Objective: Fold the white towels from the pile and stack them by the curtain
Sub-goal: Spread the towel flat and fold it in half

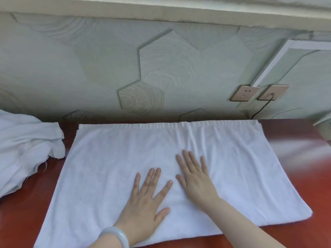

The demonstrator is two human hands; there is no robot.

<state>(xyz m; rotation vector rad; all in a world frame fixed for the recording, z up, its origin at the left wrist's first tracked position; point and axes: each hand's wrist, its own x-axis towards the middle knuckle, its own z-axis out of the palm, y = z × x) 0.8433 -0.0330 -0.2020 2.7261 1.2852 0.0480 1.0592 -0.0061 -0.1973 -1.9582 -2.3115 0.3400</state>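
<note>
A glossy reddish-brown table (295, 158) runs along a wall. One white towel (107, 167) lies spread flat across its middle, with its far hem along the table's back edge. A rumpled pile of white towels (23, 145) sits just beside it on the left. A pale object (325, 129), too blurred to identify, shows at the right edge.

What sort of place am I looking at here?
Probably a hotel or guest room, though that is a guess: a pile of white towels lies beside a spread towel on a polished wooden table, against hexagon-patterned wallpaper with wall sockets.
</note>
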